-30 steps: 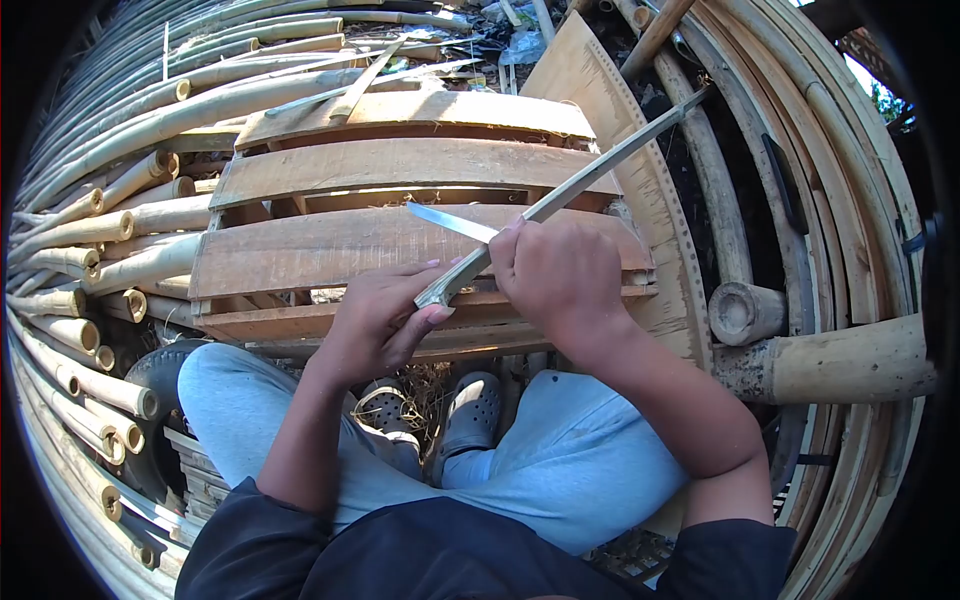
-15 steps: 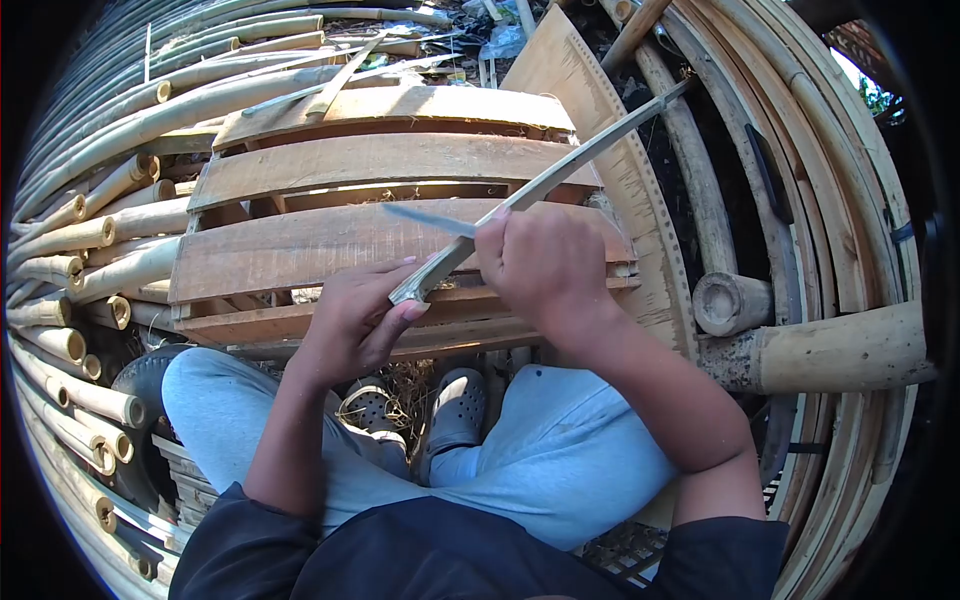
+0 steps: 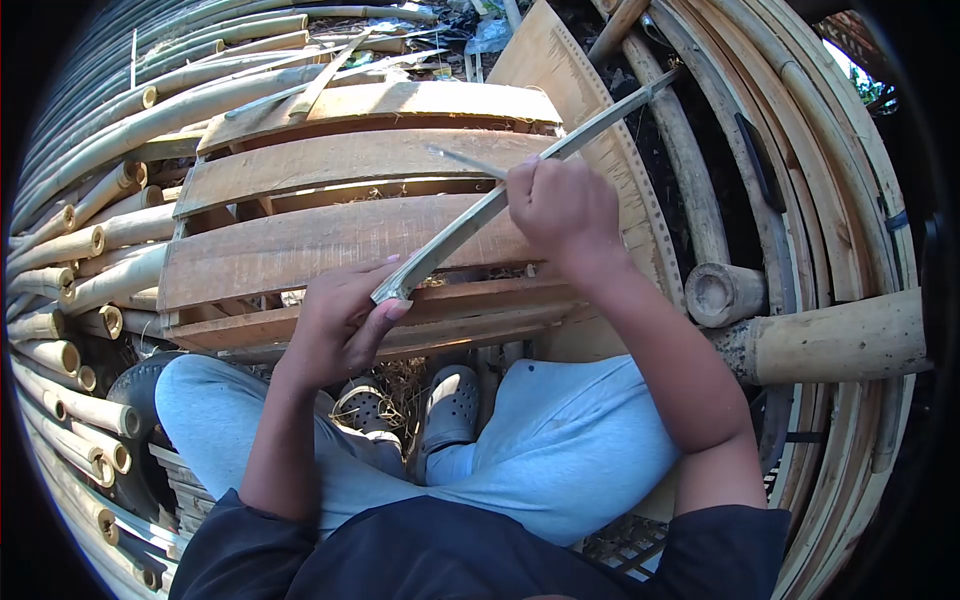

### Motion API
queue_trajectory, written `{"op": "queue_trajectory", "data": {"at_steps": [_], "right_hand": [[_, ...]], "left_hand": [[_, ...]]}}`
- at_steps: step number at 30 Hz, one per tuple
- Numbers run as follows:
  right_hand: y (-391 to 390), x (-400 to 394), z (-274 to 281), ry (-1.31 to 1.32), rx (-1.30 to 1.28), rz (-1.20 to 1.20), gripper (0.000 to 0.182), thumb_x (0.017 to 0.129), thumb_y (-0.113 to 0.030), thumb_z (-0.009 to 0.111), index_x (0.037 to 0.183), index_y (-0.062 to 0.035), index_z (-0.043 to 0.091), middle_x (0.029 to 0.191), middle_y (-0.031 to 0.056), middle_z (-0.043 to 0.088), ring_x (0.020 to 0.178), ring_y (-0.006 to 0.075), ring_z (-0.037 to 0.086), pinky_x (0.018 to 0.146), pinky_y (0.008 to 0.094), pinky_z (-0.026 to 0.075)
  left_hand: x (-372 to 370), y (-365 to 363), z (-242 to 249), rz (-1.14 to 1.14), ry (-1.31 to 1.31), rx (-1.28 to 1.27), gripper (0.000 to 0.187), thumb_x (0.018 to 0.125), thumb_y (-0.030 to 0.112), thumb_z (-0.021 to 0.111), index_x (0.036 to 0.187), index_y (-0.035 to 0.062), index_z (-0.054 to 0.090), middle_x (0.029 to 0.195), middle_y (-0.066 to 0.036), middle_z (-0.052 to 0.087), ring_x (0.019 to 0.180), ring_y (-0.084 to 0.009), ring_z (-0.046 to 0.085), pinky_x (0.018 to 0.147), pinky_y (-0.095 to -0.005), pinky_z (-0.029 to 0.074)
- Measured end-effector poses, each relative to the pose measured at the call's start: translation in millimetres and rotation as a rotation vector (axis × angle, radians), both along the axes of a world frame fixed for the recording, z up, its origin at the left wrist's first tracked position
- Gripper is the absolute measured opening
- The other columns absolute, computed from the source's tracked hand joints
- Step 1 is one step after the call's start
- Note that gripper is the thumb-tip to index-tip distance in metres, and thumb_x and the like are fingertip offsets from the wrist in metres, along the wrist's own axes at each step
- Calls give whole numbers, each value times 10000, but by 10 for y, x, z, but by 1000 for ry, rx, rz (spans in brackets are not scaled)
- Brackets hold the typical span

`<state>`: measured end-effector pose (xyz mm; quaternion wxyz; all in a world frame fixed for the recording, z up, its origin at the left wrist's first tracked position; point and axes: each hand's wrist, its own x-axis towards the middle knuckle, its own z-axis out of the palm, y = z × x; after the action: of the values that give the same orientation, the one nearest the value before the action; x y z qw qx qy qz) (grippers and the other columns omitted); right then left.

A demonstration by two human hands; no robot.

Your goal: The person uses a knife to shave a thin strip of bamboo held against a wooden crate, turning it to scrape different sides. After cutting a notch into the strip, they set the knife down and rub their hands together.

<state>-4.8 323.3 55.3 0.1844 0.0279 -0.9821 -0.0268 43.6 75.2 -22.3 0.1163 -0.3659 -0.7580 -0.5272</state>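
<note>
A long split bamboo strip (image 3: pixel 460 231) slants from lower left to upper right over a slatted wooden bench. My left hand (image 3: pixel 345 318) grips its lower end, with the thumb on the near side and the fingers behind. Farther up the strip, my right hand (image 3: pixel 565 215) is closed in a fist round the handle of a knife (image 3: pixel 466 160). The handle itself is hidden in the fist. The knife's thin blade points left and crosses the strip near its middle.
The slatted bench (image 3: pixel 330 245) stands before my knees. Bamboo poles (image 3: pixel 130 230) are stacked on the left. A thick bamboo post (image 3: pixel 835 340) and long bamboo slats (image 3: pixel 850 230) are on the right. Loose strips (image 3: pixel 330 75) lie at the bench's far end.
My right hand and the knife have moved up along the strip, away from my left hand. My left hand keeps its hold on the lower end, and the whole view has shifted slightly.
</note>
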Motion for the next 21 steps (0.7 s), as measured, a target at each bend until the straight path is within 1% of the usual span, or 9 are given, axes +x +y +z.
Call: {"op": "queue_trajectory", "data": {"at_steps": [2,5,8,10,11,15,18,20,21], "right_hand": [[585,-428,-22,141,30,-194,455,948,-275,448,659,-37,707,590,208,636,580,367,677,543,460,561],[633,-350,95,106,90,-346,458,953,-278,440,682,-32,715,615,204,651,597,371,685,564,468,566],[4,71,226,-14,74,-258,471,957,-291,426,708,-20,720,656,206,669,626,369,695,598,479,572],[-276,304,303,-283,44,-124,481,961,-298,412,727,-17,724,705,216,686,664,379,700,628,492,573],[-185,219,254,-288,39,-127,481,961,-298,412,727,-17,724,705,216,686,664,379,700,628,492,573],[874,-505,66,98,19,-406,490,963,-294,401,727,-12,725,735,233,689,698,395,701,647,492,575],[833,-422,13,124,31,-443,487,962,-290,409,718,-9,723,705,230,680,681,388,701,638,489,575],[340,-168,149,11,50,-306,479,957,-280,417,698,-14,719,677,227,672,656,385,696,621,485,573],[190,-35,167,14,53,-305,479,957,-280,417,698,-14,719,677,227,672,656,385,696,621,485,573]], "left_hand": [[12,-2,22,10,-44,14,375,891,189,667,1196,-27,636,978,-238,682,883,-392,667,795,-407,517],[15,19,97,-32,-38,-63,381,891,196,668,1200,-26,635,977,-238,684,873,-390,670,791,-407,519],[39,-53,41,0,-194,-30,389,895,205,664,1211,-19,632,976,-234,686,859,-384,671,776,-410,520],[-6,-21,-3,6,-98,-20,392,897,208,662,1214,-21,629,964,-229,686,837,-378,671,759,-409,518],[-11,-14,-20,13,-5,-7,396,899,210,661,1217,-22,627,952,-224,686,815,-372,670,742,-408,517],[27,-28,34,12,-111,-20,398,901,212,660,1221,-22,625,963,-223,687,826,-372,673,759,-399,523],[-2,-35,37,24,33,-24,388,909,213,654,1212,-28,626,963,-217,688,834,-368,675,763,-392,525],[29,-88,47,-6,-185,-22,376,915,212,649,1204,-28,627,962,-207,690,842,-361,673,765,-385,521],[17,-71,43,-5,-182,-18,376,915,212,649,1204,-28,627,962,-207,690,842,-361,673,765,-385,521]]}}
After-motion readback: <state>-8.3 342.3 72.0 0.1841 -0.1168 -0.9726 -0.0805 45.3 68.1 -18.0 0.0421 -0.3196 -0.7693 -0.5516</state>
